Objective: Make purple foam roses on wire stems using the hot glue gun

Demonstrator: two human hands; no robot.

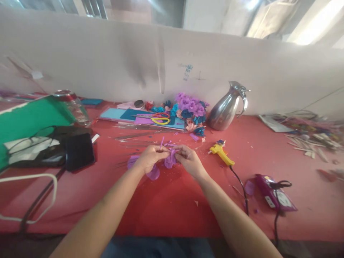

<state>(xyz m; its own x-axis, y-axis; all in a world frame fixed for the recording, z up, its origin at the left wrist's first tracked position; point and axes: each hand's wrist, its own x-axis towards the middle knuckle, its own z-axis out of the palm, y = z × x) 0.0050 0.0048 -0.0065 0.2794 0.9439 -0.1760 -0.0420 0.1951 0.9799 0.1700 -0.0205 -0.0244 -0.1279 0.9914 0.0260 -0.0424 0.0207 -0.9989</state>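
Between my two hands is a purple paper flower [170,159], its petals hanging below the fingers. My left hand [151,157] pinches it from the left, and a thin purple strip [162,142] sticks up by those fingers. From the right, my right hand [190,159] grips its upper part with thumb and fingertips. Loose purple paper petals [153,173] lie on the table under and beside my left hand. More purple scraps sit just behind the fingers. The fingertips partly hide where each hand meets the flower.
Right of my hands lies a yellow glue gun [222,154], its cord running to a purple power box [276,193]. Behind are scissors [160,118] on coloured paper, a bunch of paper flowers [189,107] and a steel jug [225,107]. A phone [80,152] lies left.
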